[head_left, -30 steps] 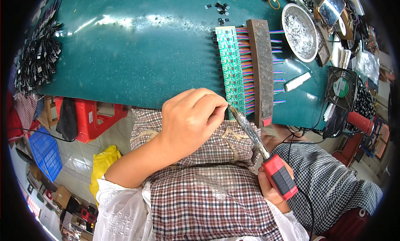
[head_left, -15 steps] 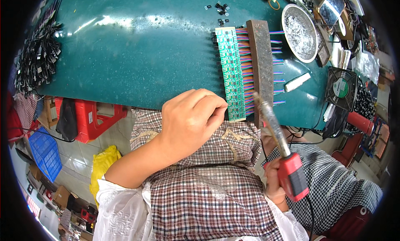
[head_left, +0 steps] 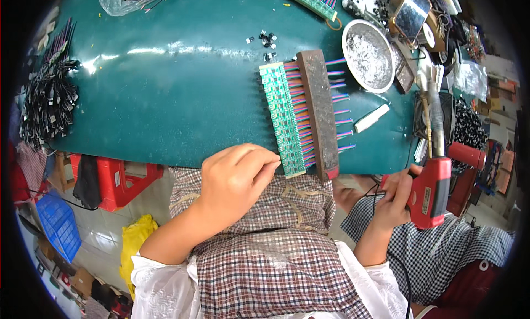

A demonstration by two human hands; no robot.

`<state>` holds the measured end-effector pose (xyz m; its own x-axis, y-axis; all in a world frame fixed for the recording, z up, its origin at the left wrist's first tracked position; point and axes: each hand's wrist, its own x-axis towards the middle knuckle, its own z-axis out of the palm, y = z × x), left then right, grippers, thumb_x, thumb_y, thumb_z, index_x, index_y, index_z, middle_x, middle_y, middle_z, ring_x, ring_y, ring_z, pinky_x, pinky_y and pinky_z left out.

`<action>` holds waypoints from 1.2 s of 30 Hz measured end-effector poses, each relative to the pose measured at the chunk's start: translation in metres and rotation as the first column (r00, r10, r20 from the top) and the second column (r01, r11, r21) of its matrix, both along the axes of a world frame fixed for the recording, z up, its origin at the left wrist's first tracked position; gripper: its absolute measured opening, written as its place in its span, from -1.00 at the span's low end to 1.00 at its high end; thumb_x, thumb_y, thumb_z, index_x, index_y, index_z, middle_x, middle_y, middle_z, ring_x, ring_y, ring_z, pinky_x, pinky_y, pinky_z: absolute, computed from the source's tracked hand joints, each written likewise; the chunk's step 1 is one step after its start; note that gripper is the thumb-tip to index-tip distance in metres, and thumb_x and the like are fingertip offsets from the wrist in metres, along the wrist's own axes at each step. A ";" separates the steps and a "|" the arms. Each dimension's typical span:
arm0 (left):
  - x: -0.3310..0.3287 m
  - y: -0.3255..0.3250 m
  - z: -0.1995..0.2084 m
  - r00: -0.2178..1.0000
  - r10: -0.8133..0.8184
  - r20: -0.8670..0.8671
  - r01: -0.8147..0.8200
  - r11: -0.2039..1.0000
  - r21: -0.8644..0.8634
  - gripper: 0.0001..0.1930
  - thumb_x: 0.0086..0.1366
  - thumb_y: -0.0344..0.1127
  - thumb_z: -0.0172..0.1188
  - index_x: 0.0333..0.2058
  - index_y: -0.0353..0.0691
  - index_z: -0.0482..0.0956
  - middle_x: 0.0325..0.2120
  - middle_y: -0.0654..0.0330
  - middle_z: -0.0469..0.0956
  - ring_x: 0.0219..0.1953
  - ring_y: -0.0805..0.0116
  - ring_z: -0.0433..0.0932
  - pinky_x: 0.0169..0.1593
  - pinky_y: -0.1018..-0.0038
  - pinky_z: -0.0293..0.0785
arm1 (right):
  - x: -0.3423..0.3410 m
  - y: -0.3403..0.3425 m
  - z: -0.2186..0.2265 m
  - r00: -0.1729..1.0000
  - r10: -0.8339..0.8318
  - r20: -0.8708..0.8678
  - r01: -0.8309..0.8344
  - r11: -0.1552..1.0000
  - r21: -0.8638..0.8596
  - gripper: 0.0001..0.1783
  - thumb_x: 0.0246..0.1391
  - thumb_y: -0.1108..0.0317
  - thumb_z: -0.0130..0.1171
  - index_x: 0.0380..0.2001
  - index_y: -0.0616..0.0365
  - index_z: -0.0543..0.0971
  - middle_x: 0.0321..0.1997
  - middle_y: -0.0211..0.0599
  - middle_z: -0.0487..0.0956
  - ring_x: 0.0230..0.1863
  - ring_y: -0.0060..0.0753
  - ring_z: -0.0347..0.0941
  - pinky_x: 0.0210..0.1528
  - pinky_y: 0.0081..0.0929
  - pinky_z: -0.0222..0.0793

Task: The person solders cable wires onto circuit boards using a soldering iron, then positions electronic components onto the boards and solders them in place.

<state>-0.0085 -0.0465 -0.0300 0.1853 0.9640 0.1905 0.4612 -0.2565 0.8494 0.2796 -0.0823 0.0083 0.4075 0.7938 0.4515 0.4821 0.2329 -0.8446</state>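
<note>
My left hand [head_left: 237,173] is closed in a pinch at the near left edge of a green circuit board panel [head_left: 282,120]; whatever its fingertips hold is hidden. The panel lies on the table with small black parts along its left side. Red and blue wires run from its right side beneath a dark brown bar [head_left: 319,117] and stick out beyond it. My right hand [head_left: 393,200] grips the red and black handle of a soldering gun [head_left: 433,192]. Its metal barrel points up, away from the panel, past the table's right side.
Loose black components [head_left: 268,39] lie beyond the panel. To the right are a metal bowl [head_left: 354,75] of silvery bits and a white stick [head_left: 371,118]. Another wired board [head_left: 309,1] lies at the back, black cables [head_left: 49,98] at far left. Someone in checkered cloth [head_left: 469,239] sits at right.
My right hand has swung the soldering gun up and to the right, away from the bar. The left hand keeps its pinch by the panel. The whole view has shifted.
</note>
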 end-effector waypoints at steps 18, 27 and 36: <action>-0.028 0.161 -0.023 0.858 0.232 -0.458 0.045 0.855 0.517 -0.91 0.23 -0.28 0.45 -0.33 -0.12 0.78 -0.46 0.27 0.62 -0.46 0.28 0.63 -0.35 0.33 0.54 | -0.026 -0.051 0.014 0.980 0.078 -0.181 -0.129 0.948 -0.291 -0.68 0.33 0.49 0.16 0.09 0.35 0.45 -0.51 -0.44 0.38 -0.68 -0.71 0.09 -0.54 -0.61 0.12; -0.040 0.121 0.001 0.927 0.220 -0.303 -0.119 0.940 0.320 -0.93 0.24 -0.41 0.44 -0.32 -0.22 0.76 -0.40 0.24 0.74 -0.43 0.45 0.72 -0.31 0.53 0.63 | -0.006 -0.088 0.008 0.987 0.158 -0.005 -0.142 0.876 -0.462 -0.66 0.35 0.43 0.08 0.12 0.31 0.40 -0.52 -0.46 0.34 -0.64 -0.62 0.13 -0.48 -0.59 0.15; -0.019 0.009 0.007 0.986 0.022 0.162 -0.017 0.999 -0.032 -0.86 0.14 -0.61 0.42 -0.32 -0.29 0.72 -0.38 0.12 0.73 -0.41 0.32 0.74 -0.37 0.47 0.67 | -0.005 -0.115 0.025 0.792 0.520 0.320 -0.204 0.720 -0.663 -0.66 -0.23 0.56 0.48 -0.28 0.24 0.65 -0.31 -0.07 0.61 -0.37 -0.02 0.60 -0.33 -0.22 0.58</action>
<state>-0.0274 -0.0372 -0.0226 0.1349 0.9731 0.1870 0.3211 -0.2214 0.9208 0.2749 -0.1974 0.0335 -0.0988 0.9909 -0.0909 0.8198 0.0293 -0.5718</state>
